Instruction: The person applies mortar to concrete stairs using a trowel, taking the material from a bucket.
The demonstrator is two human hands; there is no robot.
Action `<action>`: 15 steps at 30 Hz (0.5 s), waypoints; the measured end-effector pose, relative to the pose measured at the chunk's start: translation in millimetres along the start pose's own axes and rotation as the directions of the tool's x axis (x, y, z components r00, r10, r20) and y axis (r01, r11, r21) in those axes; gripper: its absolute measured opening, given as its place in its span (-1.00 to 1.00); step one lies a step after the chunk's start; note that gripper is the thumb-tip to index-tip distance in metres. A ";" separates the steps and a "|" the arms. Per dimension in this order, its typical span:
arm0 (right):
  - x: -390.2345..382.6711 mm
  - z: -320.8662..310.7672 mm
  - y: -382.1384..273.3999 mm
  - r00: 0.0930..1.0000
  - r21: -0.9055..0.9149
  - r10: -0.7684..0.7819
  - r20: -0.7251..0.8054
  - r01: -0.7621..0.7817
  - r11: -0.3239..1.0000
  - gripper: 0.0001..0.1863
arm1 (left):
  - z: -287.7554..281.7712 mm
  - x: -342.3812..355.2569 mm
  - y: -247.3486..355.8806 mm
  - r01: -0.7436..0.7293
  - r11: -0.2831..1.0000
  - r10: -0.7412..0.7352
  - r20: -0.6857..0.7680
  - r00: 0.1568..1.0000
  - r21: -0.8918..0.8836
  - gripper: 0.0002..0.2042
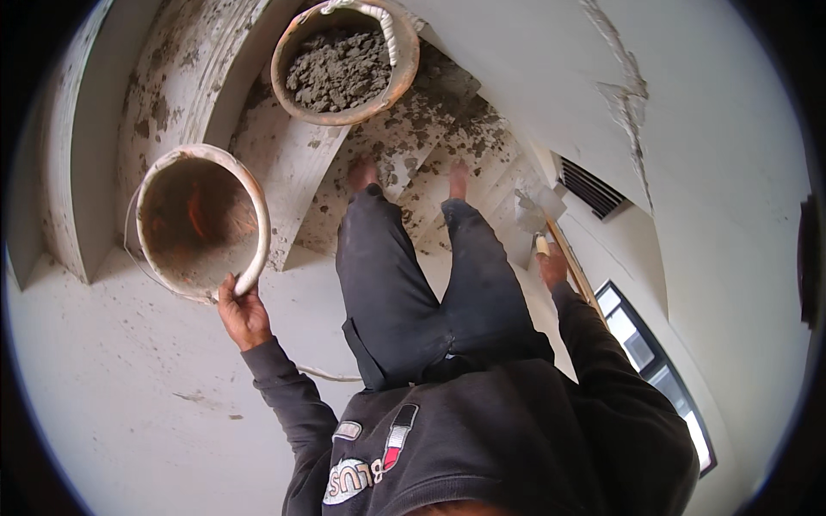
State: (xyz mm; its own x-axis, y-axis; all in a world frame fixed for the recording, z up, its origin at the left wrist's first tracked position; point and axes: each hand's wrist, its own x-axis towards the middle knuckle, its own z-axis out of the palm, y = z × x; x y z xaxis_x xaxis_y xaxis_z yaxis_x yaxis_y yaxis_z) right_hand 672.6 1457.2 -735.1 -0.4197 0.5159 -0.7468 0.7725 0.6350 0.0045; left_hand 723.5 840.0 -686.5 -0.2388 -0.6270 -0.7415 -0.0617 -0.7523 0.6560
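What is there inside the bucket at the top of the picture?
Lumpy grey material, perhaps mortar, lies inside the bucket. It covers the bottom, so I cannot see that, nor how deep the material goes.

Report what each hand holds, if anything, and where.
Left hand: the left bucket, grip on its near rim. Right hand: apparently a trowel, by its pale handle; whether also the wooden strip, I cannot tell.

Left grip [244, 316] on bucket [194, 219], right grip [552, 265] on trowel [541, 244]

stained bucket [200, 225] left, smeared trowel [539, 213] right
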 end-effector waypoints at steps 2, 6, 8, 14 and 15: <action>63.6 4.2 32.2 0.984 -0.052 -0.176 -0.029 0.174 0.983 -0.73 | 6.8 -0.8 -18.0 -0.042 0.998 0.042 -0.011 0.999 -0.040 -0.91; 137.6 27.8 -9.9 0.880 -0.047 -0.468 0.082 0.472 0.880 -0.68 | -15.6 -22.8 -42.2 -0.203 0.974 0.204 -0.006 0.979 -0.102 -0.93; 174.9 29.6 -24.7 0.860 -0.025 -0.496 0.122 0.502 0.864 -0.66 | -19.2 -41.3 -62.1 -0.261 0.957 0.255 -0.059 0.965 -0.126 -0.95; 226.9 20.2 -89.7 0.635 -0.150 -0.730 0.253 0.771 0.618 -0.72 | -44.3 -106.9 -120.7 -0.335 0.938 0.306 -0.240 0.921 -0.088 -0.95; 224.0 11.1 -93.2 0.702 -0.133 -0.639 0.315 0.699 0.703 -0.70 | -47.8 -119.4 -132.9 -0.322 0.942 0.293 -0.239 0.926 -0.090 -0.95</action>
State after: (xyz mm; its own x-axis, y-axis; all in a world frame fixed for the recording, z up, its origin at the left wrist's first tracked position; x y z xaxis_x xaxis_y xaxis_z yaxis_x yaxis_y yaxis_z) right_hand 511.9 1507.2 -910.1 -0.6379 -0.2247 -0.7366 0.1858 0.8833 -0.4304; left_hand 806.5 1005.2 -691.9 -0.0078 -0.8494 -0.5276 0.1064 -0.5253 0.8442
